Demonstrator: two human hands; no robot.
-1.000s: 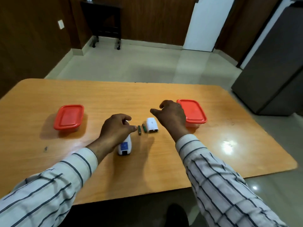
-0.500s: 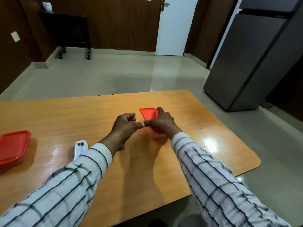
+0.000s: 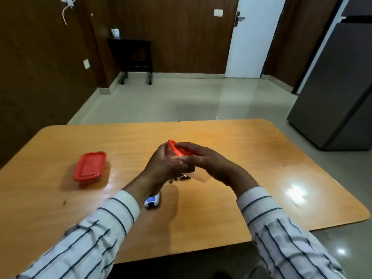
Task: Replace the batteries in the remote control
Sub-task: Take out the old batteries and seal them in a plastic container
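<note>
Both hands raised together, left hand (image 3: 163,162) and right hand (image 3: 203,161) curled, touching.

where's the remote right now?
Head view: the remote control lies on the table, partly hidden under the left hand's wrist, nearer than the loose batteries.

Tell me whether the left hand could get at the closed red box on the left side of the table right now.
Probably not at once. The table between it and the closed red box looks bare, but the left hand is busy, gripping the other red-lidded box together with the right hand.
</note>
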